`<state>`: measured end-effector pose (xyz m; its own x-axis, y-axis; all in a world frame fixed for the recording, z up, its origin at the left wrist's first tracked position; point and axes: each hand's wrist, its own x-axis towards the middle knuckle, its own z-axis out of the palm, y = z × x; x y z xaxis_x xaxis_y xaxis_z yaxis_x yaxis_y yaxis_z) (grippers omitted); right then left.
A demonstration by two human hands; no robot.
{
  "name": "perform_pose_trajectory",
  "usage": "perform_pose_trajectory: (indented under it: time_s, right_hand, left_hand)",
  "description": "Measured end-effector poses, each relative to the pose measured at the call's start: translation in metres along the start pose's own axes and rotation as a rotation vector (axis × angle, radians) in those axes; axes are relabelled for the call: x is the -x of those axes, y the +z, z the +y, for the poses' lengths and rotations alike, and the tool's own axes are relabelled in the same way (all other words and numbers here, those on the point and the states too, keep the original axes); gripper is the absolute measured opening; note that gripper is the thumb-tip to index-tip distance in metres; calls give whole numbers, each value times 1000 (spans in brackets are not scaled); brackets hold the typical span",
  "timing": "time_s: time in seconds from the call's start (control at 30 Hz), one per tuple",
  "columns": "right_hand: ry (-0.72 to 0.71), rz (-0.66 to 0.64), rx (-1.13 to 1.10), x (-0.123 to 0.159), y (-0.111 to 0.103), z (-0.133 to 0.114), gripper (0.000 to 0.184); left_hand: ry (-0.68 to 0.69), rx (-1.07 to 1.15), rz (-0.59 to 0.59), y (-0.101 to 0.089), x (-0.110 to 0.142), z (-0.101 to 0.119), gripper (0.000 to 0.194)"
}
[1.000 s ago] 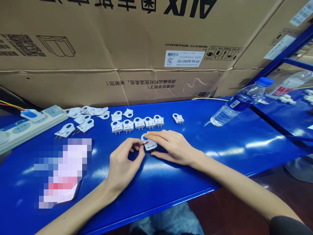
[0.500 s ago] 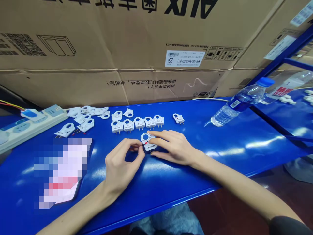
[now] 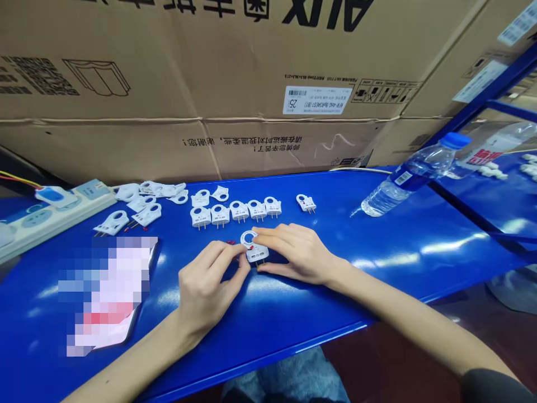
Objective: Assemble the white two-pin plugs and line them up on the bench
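Observation:
A small white plug (image 3: 254,247) with a ring handle and metal prongs lies on the blue table (image 3: 293,324) in the middle. My right hand (image 3: 293,252) pinches its right side between thumb and fingers. My left hand (image 3: 207,285) pinches a thin red-tipped part (image 3: 230,244) against the plug's left side. A row of several like white plugs (image 3: 237,211) stands just behind my hands, and one more plug (image 3: 306,202) lies apart to the right.
A loose heap of white plug parts (image 3: 142,204) lies at the back left beside a power strip (image 3: 46,215). A water bottle (image 3: 413,173) lies at the back right. Big cardboard boxes (image 3: 235,84) wall off the back. A blurred flat item (image 3: 107,294) lies at the left.
My left hand's fingers have closed in on the plug's left side. My right hand shifted its grip slightly and the plug turned a little.

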<state>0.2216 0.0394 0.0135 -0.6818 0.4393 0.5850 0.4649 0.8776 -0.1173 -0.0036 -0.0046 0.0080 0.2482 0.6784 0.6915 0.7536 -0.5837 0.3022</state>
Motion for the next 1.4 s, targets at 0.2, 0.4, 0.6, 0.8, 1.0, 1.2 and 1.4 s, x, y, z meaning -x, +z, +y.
perform_pose_trajectory:
  time_s: [0.2, 0.4, 0.6, 0.8, 1.0, 1.2, 1.4]
  right_hand:
    - [-8, -19, 15, 0, 1, 1, 41]
    - [20, -42, -5, 0, 2, 2, 41]
    - [69, -40, -31, -1, -1, 4, 45]
    - [256, 8, -6, -2, -14, 25, 48]
    - [445, -45, 137, 5, -23, 61, 57]
    - [478, -157, 170, 14, -14, 78, 62]
    - [480, -195, 124, 20, -8, 80, 60]
  left_hand:
    - [-39, 67, -29, 0, -1, 1, 12]
    - [-62, 86, -50, 1, -1, 1, 13]
    - [-134, 137, -113, 4, 2, -1, 20]
    - [-206, 7, -178, 7, 1, -4, 23]
    - [-240, -59, -299, 9, 4, -9, 18]
    - [-236, -35, -317, 12, 7, -12, 20]
    - [-227, 68, -316, 10, 7, -9, 20]
